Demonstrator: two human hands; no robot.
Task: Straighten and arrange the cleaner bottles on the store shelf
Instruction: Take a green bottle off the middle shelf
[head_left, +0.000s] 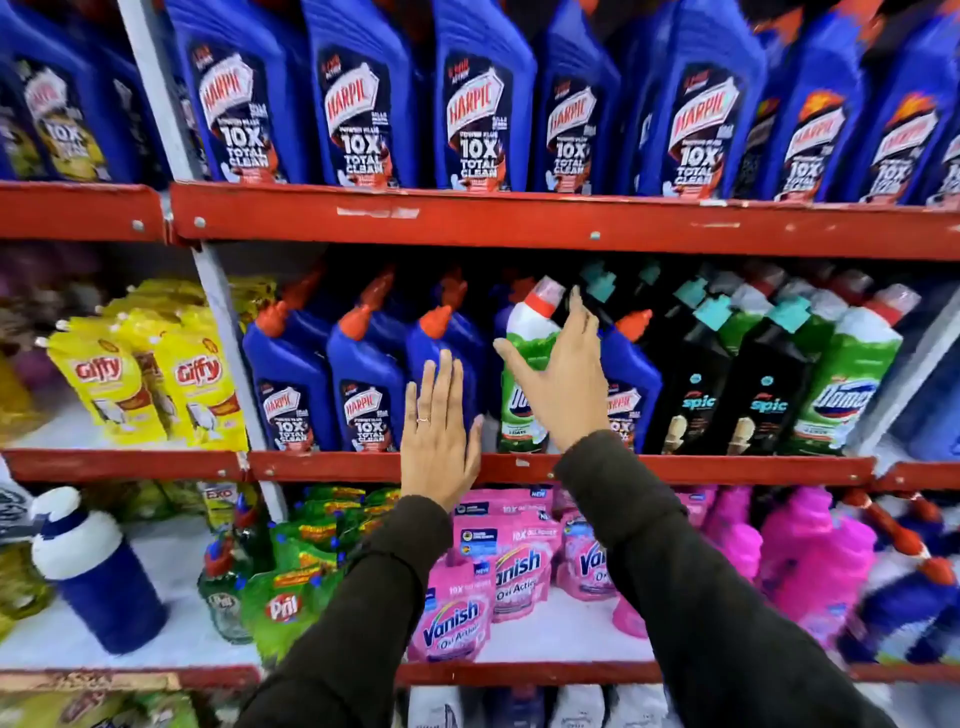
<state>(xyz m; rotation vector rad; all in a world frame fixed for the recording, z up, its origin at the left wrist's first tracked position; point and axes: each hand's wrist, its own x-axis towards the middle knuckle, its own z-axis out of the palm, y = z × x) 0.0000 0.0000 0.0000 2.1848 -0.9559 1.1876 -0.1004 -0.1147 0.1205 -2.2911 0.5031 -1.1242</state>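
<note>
Standing on the middle shelf (675, 467) among blue Harpic bottles (363, 384), a green Domex bottle (522, 364) is gripped by the right hand (563, 384). The left hand (439, 436) is held flat, fingers extended, against a blue bottle beside it

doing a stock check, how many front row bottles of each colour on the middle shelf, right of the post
blue Harpic bottles: 4
green Domex bottles: 2, one in the right hand
black Spic bottles: 2
total: 8
</note>
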